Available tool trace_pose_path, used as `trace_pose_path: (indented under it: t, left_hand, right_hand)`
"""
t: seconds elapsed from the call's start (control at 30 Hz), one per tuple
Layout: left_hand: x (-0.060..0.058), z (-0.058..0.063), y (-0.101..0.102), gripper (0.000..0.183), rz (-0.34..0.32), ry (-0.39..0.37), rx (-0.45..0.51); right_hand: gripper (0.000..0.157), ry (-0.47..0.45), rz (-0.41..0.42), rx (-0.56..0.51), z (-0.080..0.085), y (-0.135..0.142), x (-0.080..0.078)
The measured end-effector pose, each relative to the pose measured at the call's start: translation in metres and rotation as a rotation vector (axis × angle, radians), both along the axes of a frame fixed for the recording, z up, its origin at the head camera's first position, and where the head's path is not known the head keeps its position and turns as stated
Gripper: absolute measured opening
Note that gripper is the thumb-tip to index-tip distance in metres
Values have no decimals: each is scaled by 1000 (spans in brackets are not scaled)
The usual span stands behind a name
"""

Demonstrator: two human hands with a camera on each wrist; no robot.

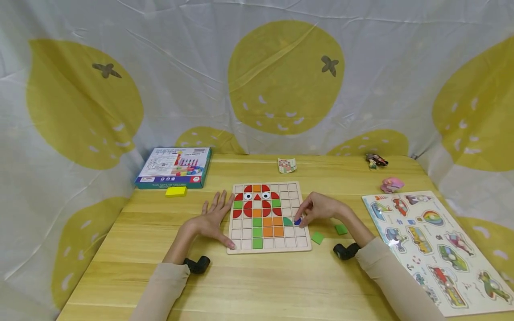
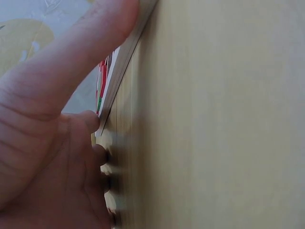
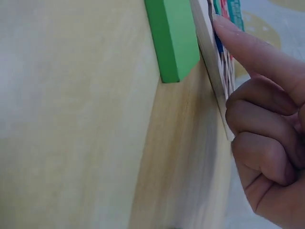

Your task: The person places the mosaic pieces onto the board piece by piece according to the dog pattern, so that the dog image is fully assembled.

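Note:
A wooden grid board lies on the table, its cells partly filled with red, orange and green tiles and two eye tiles that form a figure. My left hand rests along the board's left side, fingers spread, with the thumb on its lower left corner. At the right part of the grid, my right hand pinches a small blue tile between thumb and forefinger, its other fingers curled. A teal quarter-round tile sits just left of the blue one. In the right wrist view, a fingertip presses at the blue tile.
Two green square tiles lie right of the board. A picture card is behind it. At back left are a boxed set and a yellow block. A picture puzzle, pink toy and small dark toy occupy the right.

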State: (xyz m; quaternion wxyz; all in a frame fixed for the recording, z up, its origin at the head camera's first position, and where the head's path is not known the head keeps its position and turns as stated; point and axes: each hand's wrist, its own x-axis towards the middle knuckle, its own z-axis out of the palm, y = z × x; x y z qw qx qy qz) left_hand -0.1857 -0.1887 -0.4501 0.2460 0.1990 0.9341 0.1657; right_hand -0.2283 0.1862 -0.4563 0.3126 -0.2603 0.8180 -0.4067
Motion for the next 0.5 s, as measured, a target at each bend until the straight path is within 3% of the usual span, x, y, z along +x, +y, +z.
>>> trace_pose_path:
  t: [0.1, 0.23, 0.37, 0.5]
  left_hand:
    - [1, 0, 0, 145, 2, 1, -2]
    - [0, -1, 2, 144, -1, -3, 2]
    - [0, -1, 2, 144, 7, -5, 4]
    - [0, -2, 1, 145, 7, 3, 0]
  right_hand:
    - [22, 15, -59, -49, 2, 7, 8]
    - [29, 15, -149, -81, 8, 26, 30]
    - [37, -30, -177, -67, 3, 43, 53]
    - [36, -49, -187, -68, -6, 47, 63]
